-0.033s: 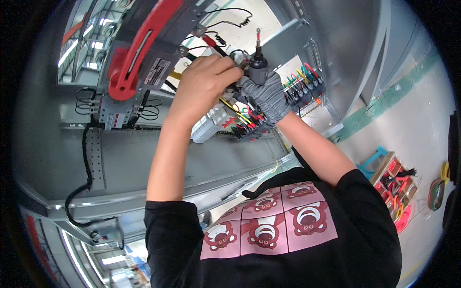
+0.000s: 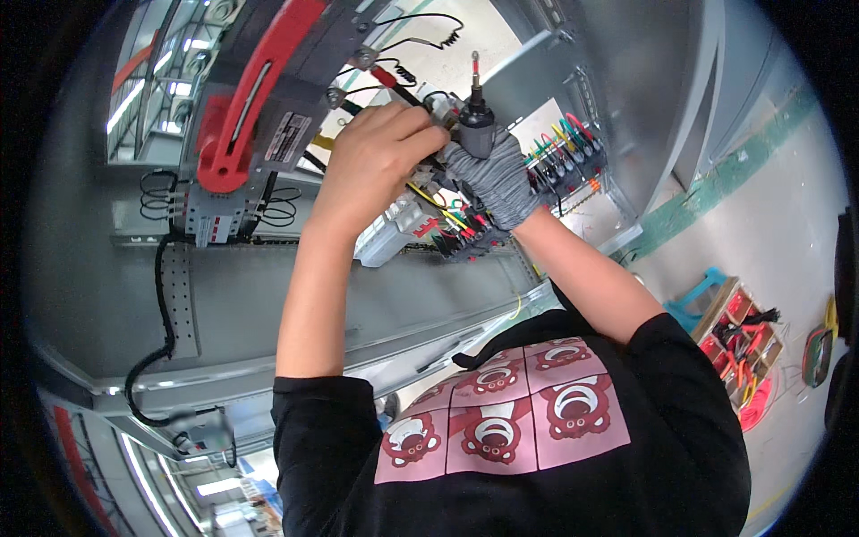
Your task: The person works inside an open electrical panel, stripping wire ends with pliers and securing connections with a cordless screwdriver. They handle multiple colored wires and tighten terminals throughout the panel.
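Note:
My right hand, in a grey knit glove, is wrapped round a black and grey electric screwdriver, whose bit points up and away from me. Close beside it, my bare left hand is closed, thumb and fingers drawn together at the wiring; what they pinch is hidden. Both hands are inside a grey metal cabinet. Just below them sit a light grey device and a black terminal block with yellow, red and green wires. A black cable with a red sleeve runs down behind my left hand.
A large red lever stands left of my left hand, above a small grey breaker with black wire loops. Right of my glove is another wired terminal row. The cabinet's sill crosses before me. A parts box lies on the floor.

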A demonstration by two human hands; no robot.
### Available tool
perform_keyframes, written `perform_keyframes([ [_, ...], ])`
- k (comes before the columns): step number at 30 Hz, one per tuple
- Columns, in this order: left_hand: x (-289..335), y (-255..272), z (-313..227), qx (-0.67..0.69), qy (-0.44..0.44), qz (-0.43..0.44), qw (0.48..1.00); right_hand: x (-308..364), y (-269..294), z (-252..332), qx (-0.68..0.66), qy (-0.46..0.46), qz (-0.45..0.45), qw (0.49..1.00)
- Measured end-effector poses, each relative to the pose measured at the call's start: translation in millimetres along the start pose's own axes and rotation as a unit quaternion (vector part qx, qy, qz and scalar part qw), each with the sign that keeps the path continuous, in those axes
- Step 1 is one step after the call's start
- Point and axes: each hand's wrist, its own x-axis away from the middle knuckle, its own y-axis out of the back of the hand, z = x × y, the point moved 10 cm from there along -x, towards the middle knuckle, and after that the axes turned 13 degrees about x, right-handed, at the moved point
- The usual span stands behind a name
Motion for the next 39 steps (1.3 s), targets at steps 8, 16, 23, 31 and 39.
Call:
perform_keyframes([
  [8, 3, -6, -6, -0.04, 0.068, -0.031, 0.996, 7, -3, -2, 0.025, -0.017, -0.008, 1.0],
  [16, 10, -9, -9, -0.12, 0.127, -0.114, 0.978, 9, -2, 3, 0.029, -0.033, -0.031, 0.999],
  [23, 8, -9, -8, -0.148, 0.136, -0.132, 0.971, 7, 0, 0, 0.036, -0.053, -0.045, 0.997],
  [31, 10, -13, -2, -0.142, 0.148, -0.145, 0.968, 6, -2, -4, 0.033, -0.062, -0.042, 0.997],
  [39, 14, -14, 4, -0.087, 0.153, -0.166, 0.97, 10, -2, -1, -0.037, -0.082, -0.037, 0.995],
])
